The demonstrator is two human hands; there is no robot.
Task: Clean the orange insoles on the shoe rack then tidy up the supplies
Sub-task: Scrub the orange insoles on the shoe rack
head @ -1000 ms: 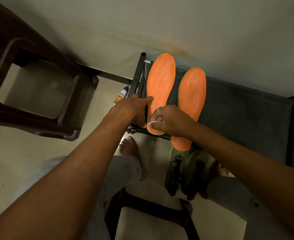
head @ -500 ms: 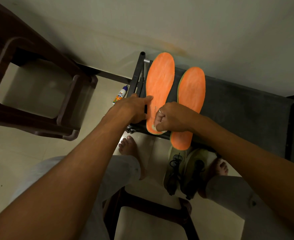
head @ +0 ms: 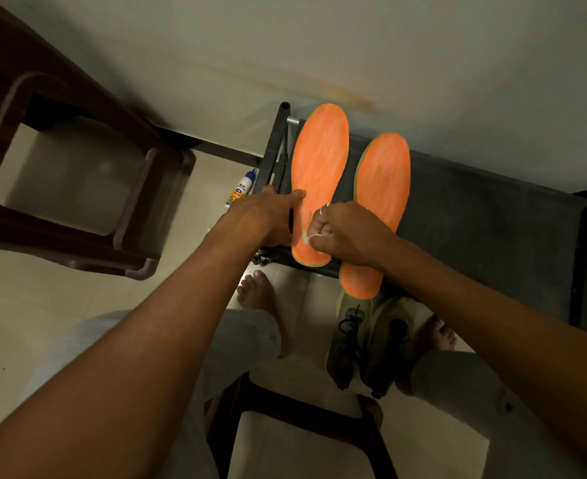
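Two orange insoles lie side by side, lengthwise, on the dark top of the shoe rack (head: 492, 216), which stands against the wall (head: 354, 46). The left insole (head: 319, 167) sits at the rack's left end, with its toe reaching toward the wall. The right insole (head: 385, 188) lies just beside it, set a little nearer to you, with its heel hanging over the rack's front edge.

Your left hand (head: 268, 217) rests on the rack's left edge, fingers stretched out rather than curled. The forefinger tip lies on the outer edge of the left insole; the hand grips nothing.

Your right hand (head: 349, 235) is curled tight, knuckles toward you. It pinches a white wipe (head: 307, 238) and presses it onto the heel part of the left insole. Only a sliver of the wipe shows, too small to tell what it is made of. A ring (head: 323, 210) shows on one finger of that hand.

On the floor (head: 60, 323) to the left of the rack, a small bottle (head: 241, 190) with a blue cap lies against the rack's foot. A dark brown stool (head: 78, 160) stands further left. A pair of pale shoes (head: 364, 340) with black laces sits below the rack's front edge, between your bare feet.
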